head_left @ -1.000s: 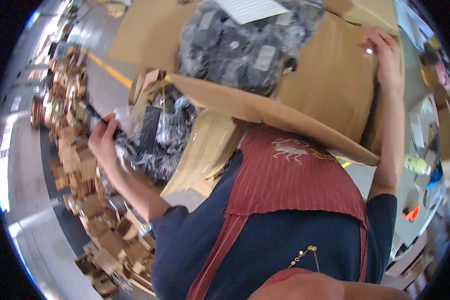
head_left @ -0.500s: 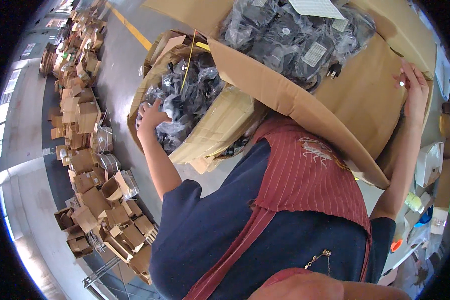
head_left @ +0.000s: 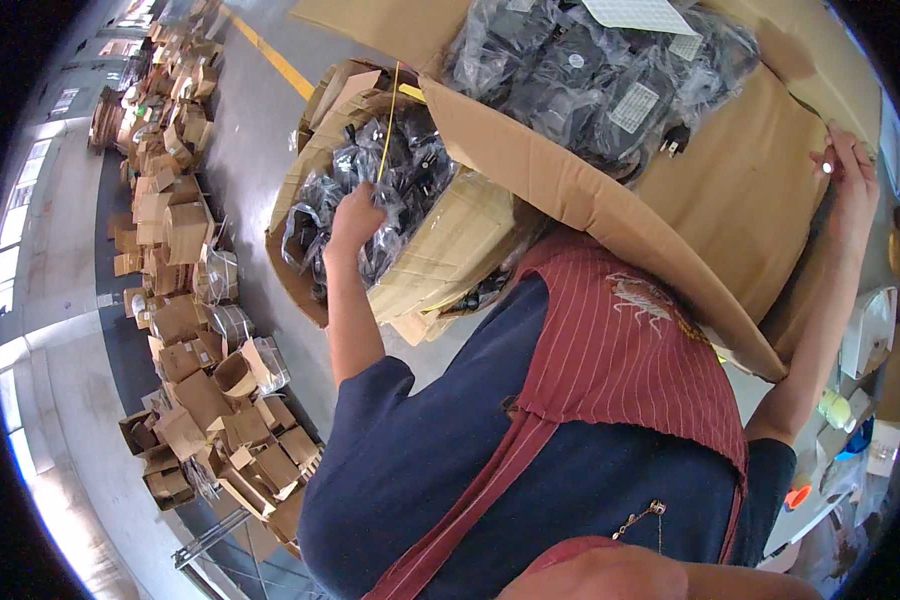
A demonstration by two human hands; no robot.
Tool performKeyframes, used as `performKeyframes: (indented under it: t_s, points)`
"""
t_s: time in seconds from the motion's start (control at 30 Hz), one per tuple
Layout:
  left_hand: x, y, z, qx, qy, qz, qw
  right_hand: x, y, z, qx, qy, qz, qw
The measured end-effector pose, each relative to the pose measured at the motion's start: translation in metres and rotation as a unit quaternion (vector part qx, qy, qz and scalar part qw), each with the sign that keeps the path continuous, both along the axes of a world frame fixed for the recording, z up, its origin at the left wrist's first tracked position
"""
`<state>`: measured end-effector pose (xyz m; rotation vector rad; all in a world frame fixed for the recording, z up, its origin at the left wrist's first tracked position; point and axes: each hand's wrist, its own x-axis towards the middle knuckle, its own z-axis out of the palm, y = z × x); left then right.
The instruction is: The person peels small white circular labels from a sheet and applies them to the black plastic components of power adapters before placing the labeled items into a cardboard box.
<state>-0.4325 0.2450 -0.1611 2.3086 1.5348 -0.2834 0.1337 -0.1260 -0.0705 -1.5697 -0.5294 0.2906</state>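
My left hand point(head_left: 358, 215) is closed in a fist among dark items in clear plastic bags point(head_left: 415, 150) inside the smaller carton point(head_left: 295, 210). What its fingers grip is hidden. A thin yellow strap point(head_left: 388, 125) hangs over this carton and ends beside the fist. On the right, my right hand point(head_left: 852, 185) is at the side wall of the large carton point(head_left: 590, 195), fingers bent around a small pen-like stick point(head_left: 828, 168) with a white end. Bagged black devices point(head_left: 570, 95) fill the far part of that carton; a plug point(head_left: 675, 140) sticks out beside them.
A printed white sheet point(head_left: 640, 14) lies on the bagged devices. Along the left wall runs a long pile of empty cardboard boxes point(head_left: 205, 400). A yellow floor line point(head_left: 270, 55) crosses the grey floor. At the right stands a table point(head_left: 800, 520) with assorted items.
My left hand has moved right across the smaller carton, and its spread fingers have closed into a fist. My right hand stays at the large carton's side. The whole view has shifted slightly.
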Motion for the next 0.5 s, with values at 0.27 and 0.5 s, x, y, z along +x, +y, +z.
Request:
performKeyframes:
  t_s: [0.27,0.5]
  points:
    - [0.063,-0.033,0.024,-0.109,-0.438,0.061,0.89,-0.005,0.001,0.004,0.001,-0.005,0.008,1.0]
    - [0.121,-0.056,0.08,-0.077,-0.584,-0.037,0.807,-0.025,0.006,0.014,0.001,-0.001,-0.017,1.0]
